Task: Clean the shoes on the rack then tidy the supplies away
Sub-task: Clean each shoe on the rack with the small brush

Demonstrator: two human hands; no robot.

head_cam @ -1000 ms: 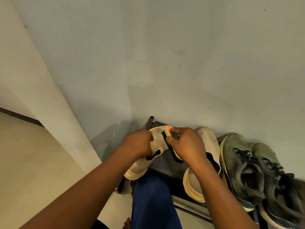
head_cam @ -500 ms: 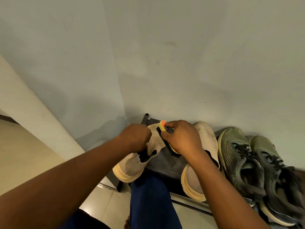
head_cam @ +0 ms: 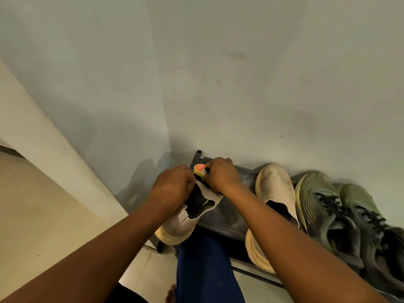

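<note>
My left hand (head_cam: 172,189) grips a beige slip-on shoe (head_cam: 183,224) by its front, lifted off the dark shoe rack (head_cam: 225,217) with its heel toward me. My right hand (head_cam: 223,176) holds a yellow shoe brush (head_cam: 200,169) with a red label and black bristles against the toe of that shoe. The toe is hidden by both hands. The second beige shoe (head_cam: 273,193) lies on the rack to the right.
A pair of olive-green lace-up sneakers (head_cam: 328,215) sits on the rack at the right. The wall corner stands right behind the rack. My blue trouser leg (head_cam: 205,267) is in front of the rack, over a light tiled floor (head_cam: 39,215).
My right hand and the brush have slid toward the toe of the held shoe, closer to the left hand. The shoe has shifted slightly in my left hand's grip.
</note>
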